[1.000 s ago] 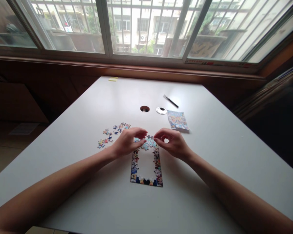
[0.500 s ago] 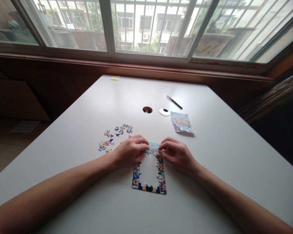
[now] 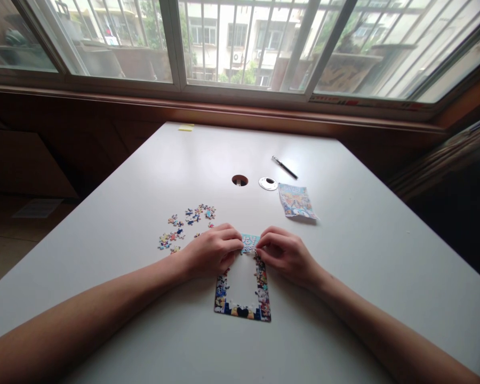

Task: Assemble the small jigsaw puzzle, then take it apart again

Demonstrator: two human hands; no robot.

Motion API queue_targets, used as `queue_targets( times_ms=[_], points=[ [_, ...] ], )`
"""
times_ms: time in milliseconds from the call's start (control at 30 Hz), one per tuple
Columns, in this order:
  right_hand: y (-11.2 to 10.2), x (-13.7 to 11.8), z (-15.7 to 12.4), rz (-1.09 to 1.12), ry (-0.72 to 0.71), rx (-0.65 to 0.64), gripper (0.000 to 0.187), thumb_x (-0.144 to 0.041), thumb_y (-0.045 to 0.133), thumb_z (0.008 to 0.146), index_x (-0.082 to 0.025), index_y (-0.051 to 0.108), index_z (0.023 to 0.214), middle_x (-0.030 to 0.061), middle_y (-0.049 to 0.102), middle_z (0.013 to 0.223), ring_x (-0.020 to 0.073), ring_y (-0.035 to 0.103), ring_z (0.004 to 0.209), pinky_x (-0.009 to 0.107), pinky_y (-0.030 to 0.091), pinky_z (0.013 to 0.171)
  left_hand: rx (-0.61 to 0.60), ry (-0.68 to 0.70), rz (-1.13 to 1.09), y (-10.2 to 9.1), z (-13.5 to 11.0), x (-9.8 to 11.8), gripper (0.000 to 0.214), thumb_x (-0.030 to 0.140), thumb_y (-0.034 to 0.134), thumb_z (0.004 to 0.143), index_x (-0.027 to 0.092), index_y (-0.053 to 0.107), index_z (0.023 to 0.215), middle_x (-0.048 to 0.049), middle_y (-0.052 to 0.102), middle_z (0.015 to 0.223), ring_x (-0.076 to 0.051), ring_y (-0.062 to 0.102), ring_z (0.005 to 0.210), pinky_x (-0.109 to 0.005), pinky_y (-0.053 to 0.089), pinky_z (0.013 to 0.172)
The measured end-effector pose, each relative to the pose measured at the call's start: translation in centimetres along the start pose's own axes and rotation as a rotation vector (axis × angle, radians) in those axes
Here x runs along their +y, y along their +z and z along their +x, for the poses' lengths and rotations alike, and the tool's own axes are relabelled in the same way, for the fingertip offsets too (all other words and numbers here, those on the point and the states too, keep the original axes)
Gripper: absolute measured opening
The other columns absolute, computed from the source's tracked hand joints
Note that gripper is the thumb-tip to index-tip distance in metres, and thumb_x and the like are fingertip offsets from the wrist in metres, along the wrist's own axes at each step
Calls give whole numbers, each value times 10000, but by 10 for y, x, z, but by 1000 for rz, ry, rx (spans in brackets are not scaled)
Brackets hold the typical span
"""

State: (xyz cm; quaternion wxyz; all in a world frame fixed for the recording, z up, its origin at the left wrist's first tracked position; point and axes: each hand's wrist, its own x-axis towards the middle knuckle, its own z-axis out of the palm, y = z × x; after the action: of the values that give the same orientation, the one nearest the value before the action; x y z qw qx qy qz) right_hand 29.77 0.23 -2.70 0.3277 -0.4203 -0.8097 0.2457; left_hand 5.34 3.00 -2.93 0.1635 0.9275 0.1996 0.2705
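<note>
A partly joined jigsaw puzzle [image 3: 263, 290] lies on the white table as a rectangular frame of pieces around a bare middle. Light-blue lettered pieces form its top strip. My left hand [image 3: 218, 246] is closed at the upper left corner, thumb and fingers pressed together on the pieces there and covering part of that side. At the upper right corner, my right hand [image 3: 286, 250] pinches the puzzle's edge between thumb and forefinger. Whether either hand has a separate small piece between the fingertips is hidden. Loose puzzle pieces [image 3: 191, 217] lie scattered beyond my left hand.
A crumpled picture sheet [image 3: 297, 201] lies to the right, with a black pen [image 3: 285, 167] behind it. Near them are a round metal cover [image 3: 268, 183] and a cable hole [image 3: 240, 181] in the table [image 3: 144, 186]. A yellow note [image 3: 186, 127] sits at the far edge.
The right hand's fingertips have shifted slightly at the puzzle's upper right. My left hand keeps its place, and the whole view has drifted a little.
</note>
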Motion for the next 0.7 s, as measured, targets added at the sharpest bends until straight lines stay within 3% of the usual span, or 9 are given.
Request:
queue_targets(
  times_ms=[167, 433, 600, 700],
  points=[
    [-1, -1, 1, -7, -12, -22, 101, -120, 614, 824, -207, 666, 817, 35, 619, 854, 156, 577, 755, 292, 475, 684, -49, 27, 79, -2, 0, 0, 424, 36, 522, 785, 210, 653, 1148, -85, 623, 1023, -208, 566, 956, -357, 542, 822],
    [-3, 3, -4, -16, -32, 96, 303, -24, 485, 795, -219, 705, 872, 40, 626, 873, 141, 545, 667, 284, 443, 579, -107, 40, 171, -2, 2, 3, 285, 124, 503, 897, 212, 665, 1114, -101, 597, 1019, -213, 536, 942, -355, 530, 802],
    [0, 9, -7, -128, -198, 0, 356, -8, 473, 837, -245, 720, 937, 62, 608, 900, 186, 566, 808, 330, 489, 694, -105, 56, 205, -4, 5, 6, 271, 127, 478, 918, 199, 667, 1099, -105, 591, 1000, -212, 528, 929, -338, 514, 778],
    [1, 8, -8, -182, -225, -49, 362, -5, 473, 852, -253, 702, 982, 69, 603, 919, 197, 559, 836, 343, 493, 713, -112, 52, 223, -4, 4, 6, 277, 129, 476, 921, 202, 658, 1116, -102, 591, 1004, -212, 523, 937, -337, 495, 794]
  ],
)
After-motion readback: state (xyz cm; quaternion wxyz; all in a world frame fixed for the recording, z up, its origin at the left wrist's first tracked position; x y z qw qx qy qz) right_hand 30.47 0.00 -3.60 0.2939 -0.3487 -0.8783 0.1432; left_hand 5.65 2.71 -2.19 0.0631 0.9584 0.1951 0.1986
